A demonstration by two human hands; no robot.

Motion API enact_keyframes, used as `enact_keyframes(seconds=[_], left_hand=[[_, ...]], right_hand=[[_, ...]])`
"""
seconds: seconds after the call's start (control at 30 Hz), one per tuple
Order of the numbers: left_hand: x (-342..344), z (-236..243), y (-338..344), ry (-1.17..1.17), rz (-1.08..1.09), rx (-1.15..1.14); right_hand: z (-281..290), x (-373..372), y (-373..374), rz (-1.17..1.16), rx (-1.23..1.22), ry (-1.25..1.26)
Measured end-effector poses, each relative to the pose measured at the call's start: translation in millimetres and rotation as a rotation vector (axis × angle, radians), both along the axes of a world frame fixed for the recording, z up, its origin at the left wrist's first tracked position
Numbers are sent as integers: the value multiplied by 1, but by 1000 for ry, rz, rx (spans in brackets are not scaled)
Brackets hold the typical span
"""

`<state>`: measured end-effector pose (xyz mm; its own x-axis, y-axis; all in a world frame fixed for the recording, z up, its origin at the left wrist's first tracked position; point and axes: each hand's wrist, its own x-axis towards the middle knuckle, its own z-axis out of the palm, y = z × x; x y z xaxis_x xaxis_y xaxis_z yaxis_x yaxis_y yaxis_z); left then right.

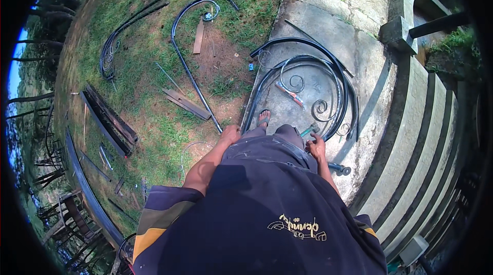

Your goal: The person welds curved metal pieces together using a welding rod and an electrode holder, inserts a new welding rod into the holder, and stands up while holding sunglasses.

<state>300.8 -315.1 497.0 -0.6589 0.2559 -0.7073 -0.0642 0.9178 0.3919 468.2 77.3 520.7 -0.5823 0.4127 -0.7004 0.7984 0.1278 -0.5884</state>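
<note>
My left hand [232,134] hangs beside my left thigh, its fingers bent down and mostly hidden. Close to it is the lower end of a long black tube [191,77] that curls into a hook at its far end on the grass. My right hand [317,146] is beside my right thigh, fingers loosely apart with nothing in them. Near it lies a hammer-like tool with a green handle [307,132]. A dark cylindrical tool [339,168] lies just behind that hand. Ahead on the concrete, large bent black tubes [336,72] surround thin metal scrolls [321,108].
An orange-and-white packet [290,94] lies among the tubes. Wooden boards [186,104], black channel lengths [107,123] and another bent bundle [108,51] lie on the grass at left. Concrete steps [405,136] run along the right, below a post block [398,36].
</note>
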Motion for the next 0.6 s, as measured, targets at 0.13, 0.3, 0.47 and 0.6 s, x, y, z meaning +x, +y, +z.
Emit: enact_keyframes(seconds=[0.13,0.3,0.47,0.6], left_hand=[[-47,45,38,105,87,49],[-82,272,98,672,451,809],[-71,487,113,1386,121,1458],[-55,525,117,1328,66,1647]], right_hand=[[-18,12,18,274,182,-67],[157,-109,-29,-64,26,587],[444,-179,-39,-50,298,1827],[539,-153,-18,17,515,2120]])
